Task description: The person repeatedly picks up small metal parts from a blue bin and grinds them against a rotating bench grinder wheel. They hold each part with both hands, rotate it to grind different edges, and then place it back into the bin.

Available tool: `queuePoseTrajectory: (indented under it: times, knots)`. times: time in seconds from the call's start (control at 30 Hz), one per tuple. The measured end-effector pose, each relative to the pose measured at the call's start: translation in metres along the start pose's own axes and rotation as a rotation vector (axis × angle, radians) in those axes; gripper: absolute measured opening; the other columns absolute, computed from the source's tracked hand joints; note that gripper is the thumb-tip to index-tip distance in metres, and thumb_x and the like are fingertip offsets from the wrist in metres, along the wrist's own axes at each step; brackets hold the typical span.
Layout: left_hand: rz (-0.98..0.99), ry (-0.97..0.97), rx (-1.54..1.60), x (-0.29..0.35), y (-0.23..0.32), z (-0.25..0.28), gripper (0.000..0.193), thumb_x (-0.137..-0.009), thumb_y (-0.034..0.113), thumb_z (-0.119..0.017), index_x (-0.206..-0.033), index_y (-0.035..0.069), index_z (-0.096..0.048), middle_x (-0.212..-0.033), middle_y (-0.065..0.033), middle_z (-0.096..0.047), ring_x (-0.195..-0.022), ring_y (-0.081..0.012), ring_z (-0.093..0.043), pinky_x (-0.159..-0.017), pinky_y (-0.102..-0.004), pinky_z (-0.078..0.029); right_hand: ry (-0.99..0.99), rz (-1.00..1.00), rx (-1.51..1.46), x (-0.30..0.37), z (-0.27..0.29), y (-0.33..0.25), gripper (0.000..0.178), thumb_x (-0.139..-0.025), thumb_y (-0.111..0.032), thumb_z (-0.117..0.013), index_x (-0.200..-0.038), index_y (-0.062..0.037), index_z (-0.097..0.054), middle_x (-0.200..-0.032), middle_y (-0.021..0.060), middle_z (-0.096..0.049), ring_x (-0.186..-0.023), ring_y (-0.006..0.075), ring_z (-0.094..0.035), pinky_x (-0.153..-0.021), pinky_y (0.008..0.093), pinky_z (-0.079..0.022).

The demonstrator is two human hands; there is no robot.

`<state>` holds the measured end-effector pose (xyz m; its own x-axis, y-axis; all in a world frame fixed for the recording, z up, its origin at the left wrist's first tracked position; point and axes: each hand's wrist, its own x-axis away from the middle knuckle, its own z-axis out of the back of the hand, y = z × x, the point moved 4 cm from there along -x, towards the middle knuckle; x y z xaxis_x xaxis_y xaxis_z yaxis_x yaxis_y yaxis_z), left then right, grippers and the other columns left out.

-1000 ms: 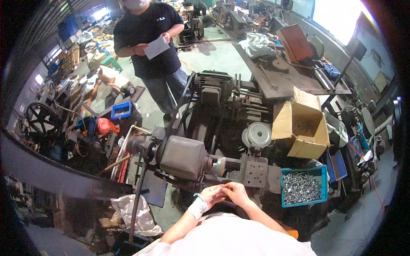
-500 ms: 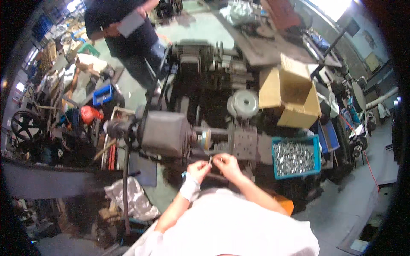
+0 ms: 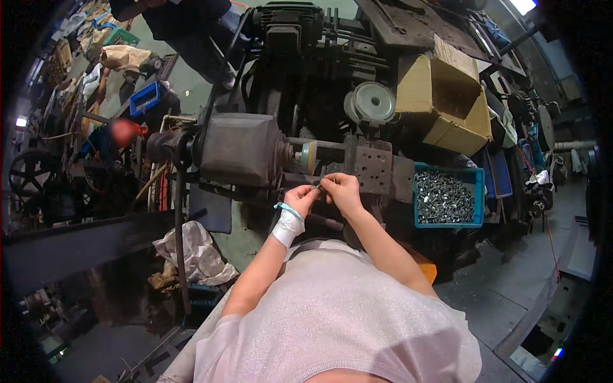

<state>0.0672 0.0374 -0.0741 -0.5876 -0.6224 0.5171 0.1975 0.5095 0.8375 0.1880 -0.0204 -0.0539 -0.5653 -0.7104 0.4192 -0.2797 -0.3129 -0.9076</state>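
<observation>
My left hand (image 3: pixel 301 198), with a white wrap and a light blue band at the wrist, is closed in a pinch. My right hand (image 3: pixel 341 191) meets it, thumb and fingers pinched together. Between the fingertips is a small metal part (image 3: pixel 317 186), too small to make out its exact kind. Both hands are just in front of a machine with a grey housing (image 3: pixel 237 148), a pale ring-edged wheel (image 3: pixel 309 157) on its spindle and a drilled metal block (image 3: pixel 373 170). To the right, a teal crate (image 3: pixel 481 199) holds many small shiny metal parts (image 3: pixel 444 199).
An open cardboard box (image 3: pixel 456 131) stands behind the crate. A round metal handwheel (image 3: pixel 374 102) rises beyond the block. Another person's dark-clothed legs (image 3: pixel 195 45) are at the far left. A crumpled silvery sack (image 3: pixel 195 254) lies low left, near a vertical bar (image 3: pixel 181 242).
The view has tilted downward, so the machine and hands sit higher and less of the other person shows. My hands stay together at the small part.
</observation>
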Motion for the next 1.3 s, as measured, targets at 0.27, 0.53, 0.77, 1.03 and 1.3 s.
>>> queuePoseTrajectory:
  times: [0.27,0.53,0.77,1.03,1.3]
  knots:
    - [-0.007,0.155,0.113,-0.02,-0.001,-0.001,0.019,-0.08,0.021,-0.058,-0.069,0.005,-0.055,-0.052,0.0036,-0.046,-0.041,-0.0043,-0.038,-0.036,-0.0202,-0.026,0.109,-0.026,0.136,-0.022,-0.009,-0.009,0.013,-0.072,-0.007,-0.059,-0.075,0.0055,-0.062,-0.06,0.0068,-0.058,-0.044,0.0086,-0.049,-0.038,0.021,-0.039]
    - [-0.092,0.231,-0.039,-0.026,-0.002,-0.003,0.014,-0.077,0.012,-0.059,-0.074,-0.002,-0.059,-0.065,-0.0026,-0.058,-0.056,-0.0078,-0.048,-0.052,-0.0229,-0.037,0.152,-0.015,0.118,-0.027,-0.007,-0.004,0.019,-0.071,-0.011,-0.06,-0.078,0.0063,-0.063,-0.062,0.0098,-0.061,-0.044,0.0119,-0.054,-0.042,0.0246,-0.043]
    - [-0.153,0.259,-0.011,-0.033,-0.01,-0.001,0.017,-0.078,0.015,-0.057,-0.064,0.005,-0.054,-0.051,0.0032,-0.046,-0.041,-0.0057,-0.038,-0.038,-0.021,-0.028,0.181,0.004,0.062,-0.027,-0.01,-0.006,0.017,-0.071,-0.009,-0.059,-0.078,0.0064,-0.062,-0.062,0.0102,-0.06,-0.045,0.0113,-0.054,-0.042,0.0241,-0.043]
    - [0.239,-0.028,0.183,0.001,-0.001,0.001,0.035,-0.083,0.04,-0.051,-0.091,0.007,-0.055,-0.07,0.0029,-0.055,-0.053,-0.004,-0.043,-0.04,-0.0167,-0.031,0.023,0.054,0.032,-0.015,0.002,-0.003,0.017,-0.073,-0.009,-0.06,-0.082,0.005,-0.062,-0.061,0.0047,-0.057,-0.048,0.008,-0.051,-0.043,0.0209,-0.039]
    - [0.311,-0.239,0.454,-0.007,-0.008,-0.002,0.018,-0.082,0.028,-0.056,-0.084,0.011,-0.054,-0.069,0.0038,-0.051,-0.053,-0.0052,-0.042,-0.041,-0.0179,-0.03,0.022,0.072,-0.084,-0.006,0.001,-0.001,0.017,-0.074,-0.01,-0.061,-0.083,0.0049,-0.061,-0.064,0.0044,-0.058,-0.049,0.0078,-0.05,-0.045,0.021,-0.04]
